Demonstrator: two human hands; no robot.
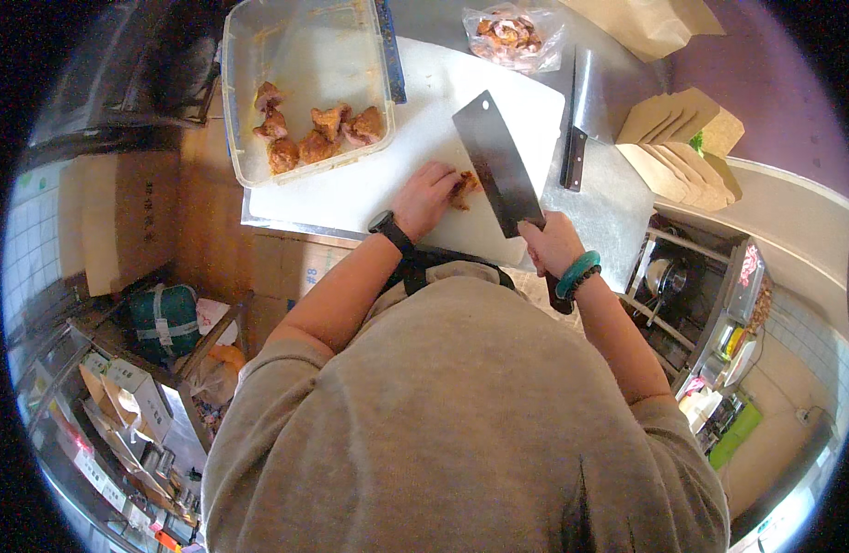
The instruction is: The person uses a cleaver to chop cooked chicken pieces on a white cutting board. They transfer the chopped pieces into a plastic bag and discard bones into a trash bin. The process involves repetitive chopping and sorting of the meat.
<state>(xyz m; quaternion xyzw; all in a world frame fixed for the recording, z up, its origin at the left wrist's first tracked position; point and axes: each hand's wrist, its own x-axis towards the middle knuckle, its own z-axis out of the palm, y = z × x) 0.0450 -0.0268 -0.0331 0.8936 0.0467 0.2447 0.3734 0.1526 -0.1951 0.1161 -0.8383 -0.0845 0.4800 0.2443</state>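
Observation:
My right hand (556, 243) grips the dark handle of a broad cleaver (495, 162). Its blade is raised at a slant over a white cutting board (431, 83). With curled fingers, my left hand (428, 199) holds a small piece of browned meat (467, 190) against the board, just left of the blade. My fingers hide part of that piece. A clear plastic container (314, 55) rests on the board's left side, with several chunks of browned meat (319, 142) at its near end.
A second knife (574, 155) lies right of the board on the steel worktop (608, 200). Behind the board is a clear bag of meat pieces (511, 34). Brown paperboard food boxes (680, 155) are stacked at the right. A cardboard carton (124, 221) stands at the left.

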